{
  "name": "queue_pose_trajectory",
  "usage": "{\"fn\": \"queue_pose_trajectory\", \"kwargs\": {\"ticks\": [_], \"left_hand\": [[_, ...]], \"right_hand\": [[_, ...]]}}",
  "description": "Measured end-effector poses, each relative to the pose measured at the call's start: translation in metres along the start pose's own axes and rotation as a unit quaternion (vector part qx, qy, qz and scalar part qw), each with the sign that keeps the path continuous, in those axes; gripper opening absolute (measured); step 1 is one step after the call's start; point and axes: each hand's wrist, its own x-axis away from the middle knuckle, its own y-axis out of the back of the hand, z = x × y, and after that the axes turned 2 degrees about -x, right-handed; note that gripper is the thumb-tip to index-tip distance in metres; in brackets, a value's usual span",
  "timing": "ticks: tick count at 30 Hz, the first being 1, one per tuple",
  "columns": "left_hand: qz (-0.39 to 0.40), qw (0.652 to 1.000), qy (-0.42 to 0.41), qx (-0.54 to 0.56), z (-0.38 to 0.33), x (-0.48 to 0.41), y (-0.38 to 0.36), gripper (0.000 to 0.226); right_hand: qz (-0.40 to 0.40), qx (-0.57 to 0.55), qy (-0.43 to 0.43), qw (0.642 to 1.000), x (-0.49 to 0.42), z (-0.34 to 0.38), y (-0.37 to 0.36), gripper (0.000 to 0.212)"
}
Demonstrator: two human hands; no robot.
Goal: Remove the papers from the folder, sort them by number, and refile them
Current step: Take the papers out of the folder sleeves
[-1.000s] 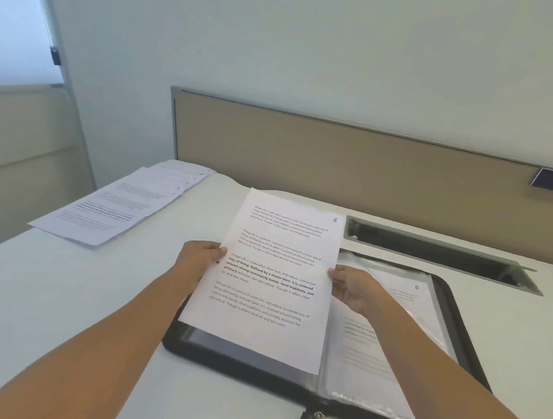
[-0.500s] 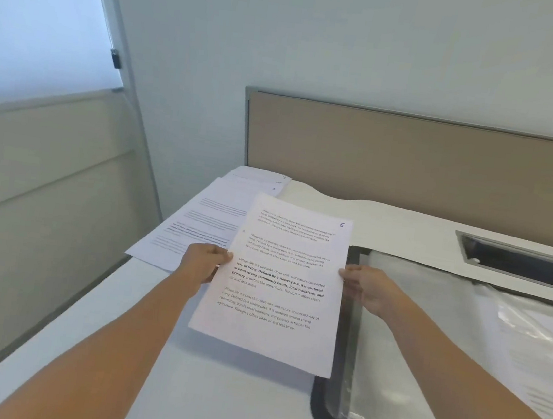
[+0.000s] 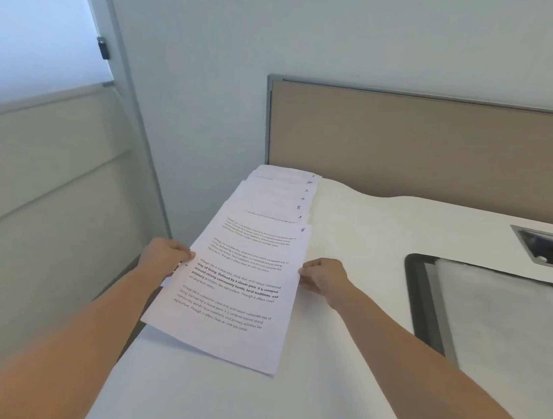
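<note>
The printed sheet numbered 6 (image 3: pixel 239 284) lies over the near end of a fanned row of papers (image 3: pixel 280 192) at the desk's left edge, whose corners show handwritten numbers. My left hand (image 3: pixel 164 257) pinches the sheet's left edge, and my right hand (image 3: pixel 324 276) pinches its right edge. The open black folder (image 3: pixel 419 305) with clear plastic sleeves (image 3: pixel 508 339) lies at the right, partly out of frame.
The white desk (image 3: pixel 336 371) ends close to the papers' left side, with a glass partition (image 3: pixel 40 182) beyond. A tan divider panel (image 3: pixel 430 147) backs the desk. A recessed metal cable tray (image 3: pixel 552 253) sits behind the folder.
Both hands carried sheet 6 from above the folder leftward and lowered it onto the near end of the fanned row. The view turned left with it.
</note>
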Motion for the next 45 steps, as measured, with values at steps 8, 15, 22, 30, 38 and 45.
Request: {"fn": "queue_pose_trajectory", "kwargs": {"ticks": [8,15,22,30,38,45], "left_hand": [[-0.016,1.0,0.01,-0.005,0.002,-0.041,0.005,0.015],[-0.01,1.0,0.006,-0.012,0.005,-0.062,-0.002,0.014],[-0.011,0.999,-0.006,-0.044,0.007,-0.068,-0.009,0.011],[-0.034,0.998,-0.019,-0.044,0.01,-0.066,-0.013,0.007],[-0.078,0.986,-0.051,-0.141,-0.002,-0.044,-0.017,0.013],[-0.121,0.965,-0.106,-0.207,-0.022,-0.013,-0.024,0.032]], "right_hand": [[-0.062,0.05,0.024,0.997,-0.02,0.011,-0.034,0.024],[-0.103,0.078,0.031,0.991,-0.035,0.008,-0.037,0.022],[-0.108,0.073,0.025,0.991,-0.036,0.004,-0.034,0.022],[-0.096,0.057,0.021,0.994,-0.034,0.005,-0.033,0.021],[-0.092,0.102,0.043,0.99,-0.031,-0.002,-0.023,0.007],[-0.028,0.131,0.052,0.99,-0.013,-0.007,-0.016,0.006]]}}
